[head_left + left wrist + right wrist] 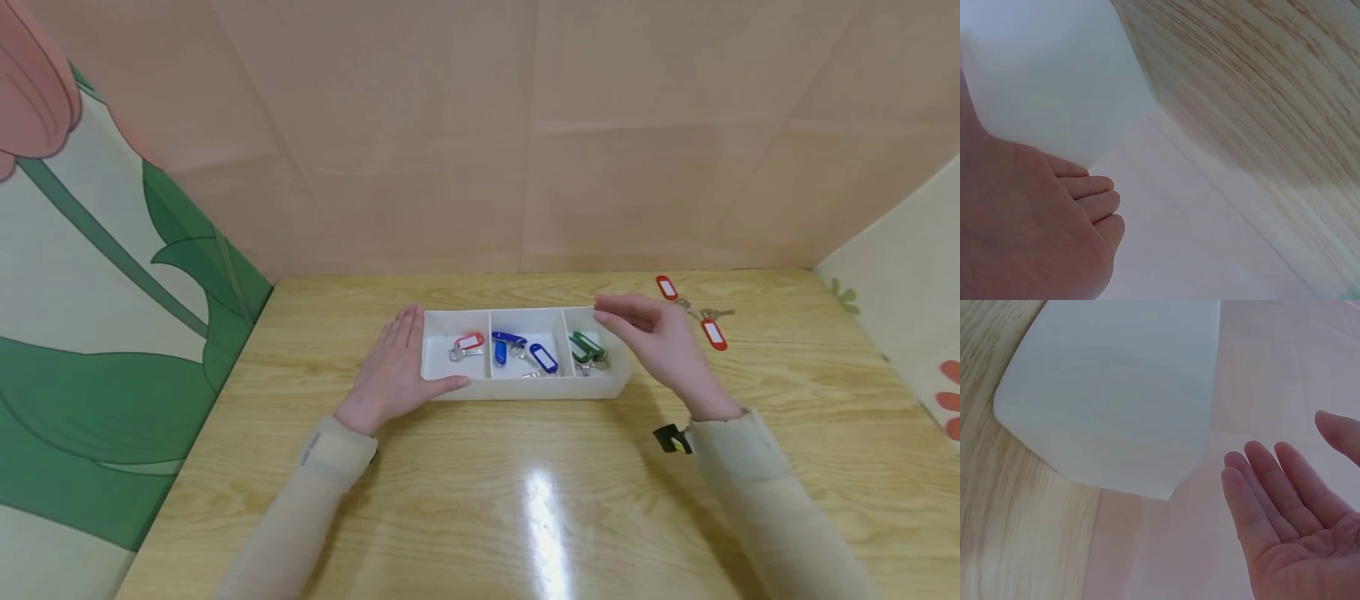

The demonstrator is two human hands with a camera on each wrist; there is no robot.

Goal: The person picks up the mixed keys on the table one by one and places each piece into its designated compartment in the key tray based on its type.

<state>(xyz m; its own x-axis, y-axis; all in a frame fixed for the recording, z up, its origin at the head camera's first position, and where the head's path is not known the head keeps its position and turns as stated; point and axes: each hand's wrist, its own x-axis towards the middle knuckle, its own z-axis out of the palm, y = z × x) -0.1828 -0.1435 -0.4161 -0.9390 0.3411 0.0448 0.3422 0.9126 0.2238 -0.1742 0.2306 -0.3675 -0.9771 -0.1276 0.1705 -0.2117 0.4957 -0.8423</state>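
A white three-compartment tray [525,389] lies on the wooden table. Its left compartment holds a red-tagged key [470,341], the middle one several blue tags [543,358] with keys, the right one green tags [588,343] with keys. My left hand [390,371] rests against the tray's left end, fingers straight, thumb along the front wall; the left wrist view shows the palm [1041,231] beside the white wall. My right hand [667,346] is at the tray's right end, fingers extended and nothing held; in the right wrist view a gap parts the hand [1297,519] from the wall.
Two red-tagged keys lie on the table at the back right, one tag [666,287] farther back, the other tag [714,334] nearer. A pink backdrop [525,167] stands behind the table [450,500]; patterned panels are at both sides.
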